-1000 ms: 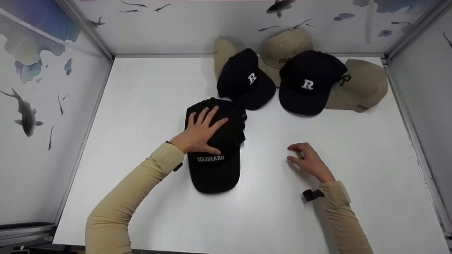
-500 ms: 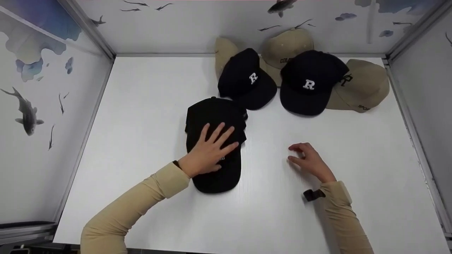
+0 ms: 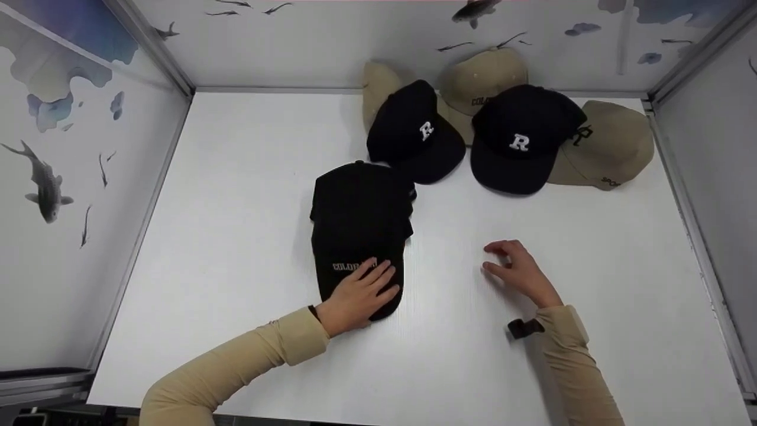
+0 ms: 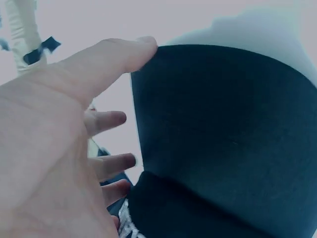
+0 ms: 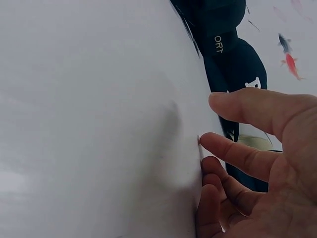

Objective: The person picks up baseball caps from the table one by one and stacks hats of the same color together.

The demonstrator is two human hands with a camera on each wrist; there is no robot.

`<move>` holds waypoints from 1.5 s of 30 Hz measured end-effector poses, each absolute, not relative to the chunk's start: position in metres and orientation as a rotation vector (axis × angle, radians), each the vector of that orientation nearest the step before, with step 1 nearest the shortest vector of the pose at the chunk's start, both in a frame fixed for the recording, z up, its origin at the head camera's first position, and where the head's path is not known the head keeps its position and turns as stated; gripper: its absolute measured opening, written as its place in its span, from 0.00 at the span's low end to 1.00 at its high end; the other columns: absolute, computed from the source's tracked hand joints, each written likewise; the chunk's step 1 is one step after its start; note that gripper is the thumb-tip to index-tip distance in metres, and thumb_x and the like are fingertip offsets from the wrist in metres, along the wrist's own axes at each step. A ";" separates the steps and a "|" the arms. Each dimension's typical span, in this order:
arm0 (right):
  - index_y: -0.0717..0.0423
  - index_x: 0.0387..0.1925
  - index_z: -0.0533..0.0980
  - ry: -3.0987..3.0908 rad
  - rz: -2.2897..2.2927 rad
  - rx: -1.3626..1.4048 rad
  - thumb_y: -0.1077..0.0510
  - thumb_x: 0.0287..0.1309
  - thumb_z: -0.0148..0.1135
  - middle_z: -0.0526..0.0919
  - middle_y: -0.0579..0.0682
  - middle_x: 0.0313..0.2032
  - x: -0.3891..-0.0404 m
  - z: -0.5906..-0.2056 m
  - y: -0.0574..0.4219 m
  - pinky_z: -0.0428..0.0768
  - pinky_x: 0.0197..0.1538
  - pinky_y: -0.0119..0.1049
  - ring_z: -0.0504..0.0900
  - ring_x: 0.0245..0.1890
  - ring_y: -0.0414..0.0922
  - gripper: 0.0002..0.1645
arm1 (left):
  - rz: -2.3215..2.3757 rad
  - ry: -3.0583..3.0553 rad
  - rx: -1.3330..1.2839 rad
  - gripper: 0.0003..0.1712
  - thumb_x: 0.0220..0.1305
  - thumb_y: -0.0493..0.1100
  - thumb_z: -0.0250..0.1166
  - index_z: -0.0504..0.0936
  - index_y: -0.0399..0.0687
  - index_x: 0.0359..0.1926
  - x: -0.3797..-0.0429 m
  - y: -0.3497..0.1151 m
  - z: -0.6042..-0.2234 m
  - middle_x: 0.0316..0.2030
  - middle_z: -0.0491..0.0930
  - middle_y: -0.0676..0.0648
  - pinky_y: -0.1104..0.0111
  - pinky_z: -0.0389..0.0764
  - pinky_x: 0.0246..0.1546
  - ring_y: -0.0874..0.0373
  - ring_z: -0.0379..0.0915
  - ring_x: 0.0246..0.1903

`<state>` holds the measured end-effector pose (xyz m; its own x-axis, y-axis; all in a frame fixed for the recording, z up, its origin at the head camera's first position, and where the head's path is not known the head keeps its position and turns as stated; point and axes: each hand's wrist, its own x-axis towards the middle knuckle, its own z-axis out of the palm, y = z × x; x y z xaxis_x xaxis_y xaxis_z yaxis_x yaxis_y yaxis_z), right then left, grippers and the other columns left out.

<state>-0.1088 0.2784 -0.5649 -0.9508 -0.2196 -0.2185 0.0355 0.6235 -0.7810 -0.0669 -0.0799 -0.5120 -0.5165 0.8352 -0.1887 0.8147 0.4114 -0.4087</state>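
Observation:
A stack of black caps (image 3: 361, 213), the front one lettered "COLORADO" in white, lies left of the table's middle with its brim toward me. My left hand (image 3: 356, 303) is over that brim, its fingers extended across the right part and the lettering's end. In the left wrist view, the thumb is at the edge of the black brim (image 4: 228, 114) and the fingers are spread. Firm contact cannot be told. My right hand (image 3: 521, 273) rests near the white tabletop, fingers loosely bent, holding nothing, to the right of the stack.
At the back stand two navy caps (image 3: 520, 168) with a white "R", overlapping several tan caps (image 3: 621, 139). The rear navy cap nearly touches the black stack. Patterned panels (image 3: 295, 53) enclose the white table (image 3: 248, 154) at the back and sides.
My left hand has slid from the crown of the front black cap toward me, down over the lettering to the brim. The caps and my right hand stay in place.

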 end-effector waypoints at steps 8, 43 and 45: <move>0.67 0.55 0.72 2.565 -1.236 -0.155 0.59 0.62 0.64 0.69 0.65 0.54 -0.109 -0.564 0.278 0.70 0.55 0.55 0.68 0.56 0.59 0.23 | 0.789 -2.622 -1.489 0.49 0.45 0.71 0.70 0.68 0.60 0.67 -0.073 -0.082 -0.515 0.68 0.63 0.47 0.60 0.52 0.67 0.53 0.55 0.68; 0.71 0.54 0.72 2.845 -1.142 -0.412 0.65 0.64 0.59 0.71 0.69 0.53 -0.175 -0.510 0.331 0.67 0.51 0.58 0.68 0.55 0.64 0.19 | 0.709 -2.717 -1.343 0.45 0.46 0.62 0.75 0.71 0.60 0.65 -0.097 -0.089 -0.519 0.67 0.65 0.47 0.59 0.51 0.68 0.54 0.57 0.67; 0.72 0.55 0.70 2.894 -1.115 -0.418 0.67 0.63 0.59 0.70 0.71 0.54 -0.188 -0.498 0.337 0.65 0.51 0.58 0.67 0.56 0.66 0.21 | 0.721 -2.719 -1.330 0.44 0.47 0.61 0.75 0.71 0.61 0.65 -0.098 -0.088 -0.520 0.67 0.65 0.48 0.59 0.51 0.68 0.55 0.57 0.67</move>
<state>-0.1879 0.3368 -0.4984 -0.9643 -0.2515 0.0835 -0.2425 0.7104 -0.6607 -0.0980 -0.0883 -0.5196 -0.6341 0.7538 -0.1722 0.7401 0.5272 -0.4176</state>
